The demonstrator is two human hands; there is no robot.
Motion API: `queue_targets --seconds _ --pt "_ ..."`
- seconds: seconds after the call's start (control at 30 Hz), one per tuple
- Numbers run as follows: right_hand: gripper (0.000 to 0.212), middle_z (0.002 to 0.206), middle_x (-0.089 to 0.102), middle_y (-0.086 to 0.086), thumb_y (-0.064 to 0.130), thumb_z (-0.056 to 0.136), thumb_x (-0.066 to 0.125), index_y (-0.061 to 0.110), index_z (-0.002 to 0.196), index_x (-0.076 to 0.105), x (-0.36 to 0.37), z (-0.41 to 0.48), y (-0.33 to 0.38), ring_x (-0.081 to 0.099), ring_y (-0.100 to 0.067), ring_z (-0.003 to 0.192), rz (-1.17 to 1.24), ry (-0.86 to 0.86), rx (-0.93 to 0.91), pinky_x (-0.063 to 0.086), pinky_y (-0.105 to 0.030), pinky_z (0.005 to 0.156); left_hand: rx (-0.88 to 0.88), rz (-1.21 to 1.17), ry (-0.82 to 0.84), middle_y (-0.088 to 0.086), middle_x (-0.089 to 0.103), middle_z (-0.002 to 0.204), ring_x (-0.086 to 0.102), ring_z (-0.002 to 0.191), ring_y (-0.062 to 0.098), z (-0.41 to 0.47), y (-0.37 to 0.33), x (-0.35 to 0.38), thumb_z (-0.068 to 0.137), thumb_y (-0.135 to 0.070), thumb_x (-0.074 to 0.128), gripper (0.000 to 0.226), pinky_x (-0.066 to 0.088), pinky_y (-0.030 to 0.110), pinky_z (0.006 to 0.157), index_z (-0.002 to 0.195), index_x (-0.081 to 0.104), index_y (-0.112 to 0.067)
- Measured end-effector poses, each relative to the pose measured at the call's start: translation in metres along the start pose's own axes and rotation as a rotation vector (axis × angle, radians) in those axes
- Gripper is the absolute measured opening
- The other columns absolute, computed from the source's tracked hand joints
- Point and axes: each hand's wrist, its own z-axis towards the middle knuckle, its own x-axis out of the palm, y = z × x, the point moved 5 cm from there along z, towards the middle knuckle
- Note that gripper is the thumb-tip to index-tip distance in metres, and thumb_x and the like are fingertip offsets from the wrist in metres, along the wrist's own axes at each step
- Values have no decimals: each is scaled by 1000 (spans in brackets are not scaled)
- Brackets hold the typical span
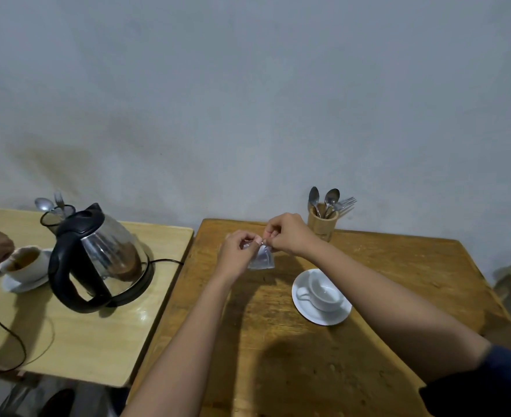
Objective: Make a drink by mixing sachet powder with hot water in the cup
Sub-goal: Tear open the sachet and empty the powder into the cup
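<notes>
- Left hand [236, 251] and right hand [287, 233] each pinch one sachet [261, 258], its top edge hidden by fingers.
- One empty white cup [323, 293], one kettle [97, 257] on two counters [398, 266].

No legible text anywhere.

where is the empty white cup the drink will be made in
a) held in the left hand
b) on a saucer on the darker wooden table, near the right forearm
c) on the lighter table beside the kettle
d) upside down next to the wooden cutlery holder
b: the empty white cup stands upright on its saucer on the darker wooden table, while both hands pinch the sachet.
</notes>
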Motion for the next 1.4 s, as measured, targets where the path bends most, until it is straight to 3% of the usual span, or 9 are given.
queue_targets --seconds 0.1,0.27,0.43,0.67,0.73,0.97,1.2,1.3,1.4 --pt "13 69 62 -6 1 74 58 3 75 71 2 1 3 52 -12 63 -66 14 -47 49 -29 65 -39 18 12 -7 60 80 52 93 20 1 -2 2 85 -20 60 13 39 41 96 85 71 -12" --pt "14 64 59 -15 8 74 51 5 63 59 8 -2 8 52 -30 61 -248 -6 -194 44 -40 54 -146 -204 31 -6 61 68 56 72 12 2 -2 0 86 -8 59 28 43 24 68 64 62 -24" --pt "54 63 60 -13 34 69 26 1 71 68 15 -12 18 52 -27 67 -374 -37 -483 42 -35 52 -175 -286 -12 -2 60 66 53 65 8 1 2 -2 84 -1 60 25 44 22 65 64 62 -16" --pt "21 66 64 -8 11 68 51 6 78 69 19 -25 25 57 -27 62 -536 -36 -740 48 -30 41 -261 -320 -63 -2 60 66 54 72 16 4 12 3 78 8 53 26 43 19 59 64 63 -12" --pt "31 75 67 -10 -4 59 62 5 87 68 26 -29 25 58 -28 66 -526 -26 -772 50 -28 47 -266 -357 -88 -3 61 69 55 72 13 4 15 -2 79 7 54 23 45 17 59 71 65 -11" --pt "21 87 68 -9 -1 76 57 7 92 68 21 -29 16 55 -22 81 -349 -82 -762 52 -33 63 -261 -511 -159 -8 63 64 54 67 6 0 20 -11 87 -4 57 27 47 13 59 63 61 -16" --pt "19 83 66 -8 9 84 48 7 89 66 28 -52 6 47 -14 82 -367 39 -828 42 -23 69 -386 -696 -410 4 58 88 53 87 18 1 53 -45 89 -9 55 16 41 19 63 101 64 -4" --pt "13 83 64 -8 7 85 52 6 84 65 29 -52 -8 54 -18 78 -331 93 -673 42 -25 68 -359 -720 -457 1 59 87 53 80 12 3 57 -63 89 -12 56 30 42 18 65 114 60 4" --pt "13 85 66 -12 1 83 52 4 83 65 45 -41 -27 55 -19 75 -212 143 -414 42 -30 66 -316 -743 -425 -2 60 84 53 95 18 4 62 -71 87 -16 60 12 43 25 82 94 67 -9"
